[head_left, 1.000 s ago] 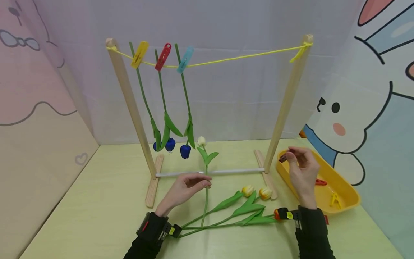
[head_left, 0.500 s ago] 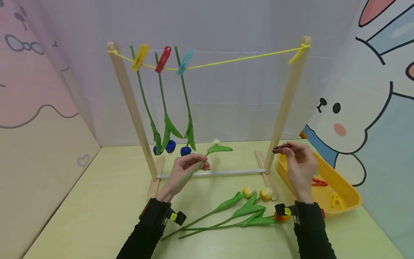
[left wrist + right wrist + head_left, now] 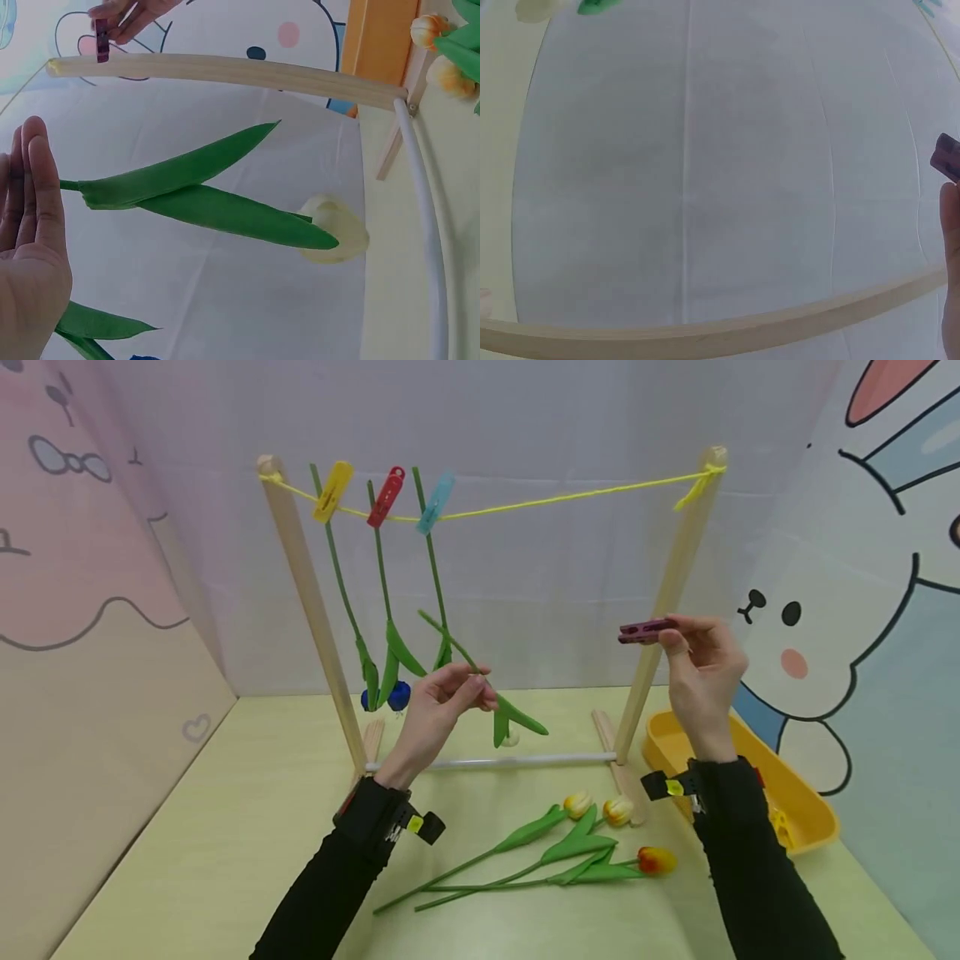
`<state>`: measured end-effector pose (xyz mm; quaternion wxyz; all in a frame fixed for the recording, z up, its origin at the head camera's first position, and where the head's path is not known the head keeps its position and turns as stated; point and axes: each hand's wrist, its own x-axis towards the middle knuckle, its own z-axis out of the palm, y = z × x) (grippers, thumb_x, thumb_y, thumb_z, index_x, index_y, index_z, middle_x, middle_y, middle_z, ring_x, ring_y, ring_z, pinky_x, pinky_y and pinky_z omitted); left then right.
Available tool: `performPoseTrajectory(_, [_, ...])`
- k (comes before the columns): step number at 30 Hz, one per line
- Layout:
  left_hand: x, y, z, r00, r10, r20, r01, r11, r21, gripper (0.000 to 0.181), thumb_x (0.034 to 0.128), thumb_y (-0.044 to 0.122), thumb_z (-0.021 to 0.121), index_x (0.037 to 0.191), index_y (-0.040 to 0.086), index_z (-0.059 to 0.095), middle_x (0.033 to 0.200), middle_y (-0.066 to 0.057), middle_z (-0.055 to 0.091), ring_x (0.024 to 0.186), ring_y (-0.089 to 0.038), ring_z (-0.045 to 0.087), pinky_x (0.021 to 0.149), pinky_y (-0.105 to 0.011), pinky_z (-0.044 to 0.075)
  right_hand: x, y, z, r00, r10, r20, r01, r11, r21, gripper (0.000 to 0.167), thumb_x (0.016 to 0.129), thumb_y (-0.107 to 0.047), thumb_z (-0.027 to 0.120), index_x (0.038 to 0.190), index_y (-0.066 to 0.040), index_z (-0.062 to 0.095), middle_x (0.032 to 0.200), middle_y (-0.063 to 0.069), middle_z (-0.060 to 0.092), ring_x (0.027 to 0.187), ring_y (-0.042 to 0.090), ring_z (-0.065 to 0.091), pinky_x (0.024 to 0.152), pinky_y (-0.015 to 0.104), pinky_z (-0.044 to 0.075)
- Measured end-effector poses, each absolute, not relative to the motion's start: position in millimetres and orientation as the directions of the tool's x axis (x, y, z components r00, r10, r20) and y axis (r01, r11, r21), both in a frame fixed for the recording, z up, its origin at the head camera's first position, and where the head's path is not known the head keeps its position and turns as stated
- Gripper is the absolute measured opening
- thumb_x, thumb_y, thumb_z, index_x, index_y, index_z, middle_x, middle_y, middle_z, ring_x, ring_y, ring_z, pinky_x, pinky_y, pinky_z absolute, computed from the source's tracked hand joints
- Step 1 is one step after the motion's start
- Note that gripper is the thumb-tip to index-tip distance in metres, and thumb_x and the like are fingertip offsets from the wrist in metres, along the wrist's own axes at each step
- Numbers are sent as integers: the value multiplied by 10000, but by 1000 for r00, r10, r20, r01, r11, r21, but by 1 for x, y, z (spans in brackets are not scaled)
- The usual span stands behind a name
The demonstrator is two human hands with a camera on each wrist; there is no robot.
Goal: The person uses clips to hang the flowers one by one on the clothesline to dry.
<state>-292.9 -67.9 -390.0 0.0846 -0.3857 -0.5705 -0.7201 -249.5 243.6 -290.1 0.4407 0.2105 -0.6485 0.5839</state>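
Note:
My left hand pinches the green stem of a white tulip, whose bloom hangs downward and whose stem end points up and left. In the head view, most of that bloom is hidden behind its leaves. At the right, my right hand pinches a dark purple clothespin in front of the right wooden post. Between the posts runs a yellow string. A yellow clothespin, a red clothespin and a light blue clothespin clip blue tulips to it, blooms down.
Several yellow and orange tulips lie on the table in front of the rack. A yellow tray holding a yellow clothespin stands at the right, partly behind my right arm. A white bar joins the rack's feet.
The left hand has lifted the white tulip off the table and turned it bloom down. My right hand has risen from the tray with the purple clothespin.

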Motion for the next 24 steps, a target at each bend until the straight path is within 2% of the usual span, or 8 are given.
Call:
performPoseTrajectory(2, [-294, -66, -384, -700, 293, 651, 571, -317, 757, 338, 1027, 213, 592, 1300, 17, 618, 1037, -90, 742, 925, -208, 721, 895, -359, 585, -254, 240, -280, -516, 228, 826, -800, 216, -560, 282, 919, -146, 646, 1095, 75, 667, 1000, -167, 704, 906, -7, 695, 902, 119, 522])
performPoseTrajectory(3, [-281, -64, -365, -716, 278, 640, 573, -288, 767, 336, 1025, 203, 596, 1286, -7, 618, 1005, -91, 742, 888, -218, 722, 869, -378, 594, -256, 239, -274, -510, 217, 832, -808, 210, -550, 294, 915, -153, 647, 1092, 81, 666, 995, -163, 703, 901, -6, 696, 900, 121, 524])
performPoseTrajectory(7, [-258, -57, -326, -771, 209, 601, 566, -207, 798, 360, 1012, 212, 619, 1240, -67, 623, 893, 21, 738, 788, -156, 713, 828, -361, 606, -262, 230, -251, -475, 163, 865, -842, 201, -500, 348, 900, -179, 651, 1071, 123, 648, 971, -161, 708, 871, -8, 699, 870, 128, 529])
performPoseTrajectory(11, [-253, -51, -302, -793, 154, 589, 584, -84, 808, 278, 1023, 125, 579, 1226, -54, 641, 808, 120, 712, 690, -124, 655, 762, -248, 573, -267, 216, -228, -411, 87, 908, -882, 215, -419, 397, 903, -167, 649, 1058, 195, 594, 966, -182, 697, 857, -17, 708, 859, 147, 544])
performPoseTrajectory(13, [-254, -49, -295, -791, 138, 595, 600, -10, 800, 272, 1033, 153, 565, 1228, -15, 655, 788, 133, 701, 666, -139, 614, 734, -221, 525, -269, 208, -216, -385, 49, 922, -900, 201, -386, 363, 906, -121, 658, 1039, 208, 584, 964, -176, 694, 854, -12, 716, 859, 157, 554])
performPoseTrajectory(19, [-260, -43, -276, -775, 128, 619, 629, 72, 774, 290, 1044, 221, 548, 1246, 36, 642, 816, -127, 722, 624, -209, 532, 701, -285, 447, -274, 187, -187, -336, -27, 941, -919, 226, -322, 229, 892, 24, 679, 982, 216, 592, 957, -195, 647, 880, -26, 689, 908, 183, 552])
performPoseTrajectory(21, [-262, -41, -270, -772, 122, 624, 634, 75, 770, 279, 1047, 204, 542, 1234, 20, 637, 801, -167, 719, 585, -204, 512, 664, -253, 436, -275, 180, -179, -314, -36, 949, -922, 252, -295, 197, 880, 47, 686, 969, 204, 606, 927, -80, 699, 890, -44, 675, 926, 193, 544])
performPoseTrajectory(24, [-263, -40, -264, -772, 111, 626, 634, 74, 769, 274, 1051, 186, 533, 1222, -3, 634, 768, -141, 714, 542, -164, 487, 626, -245, 420, -276, 172, -169, -269, -45, 962, -926, 286, -246, 175, 864, 52, 707, 947, 184, 628, 901, 157, 727, 896, -77, 645, 929, 196, 522])
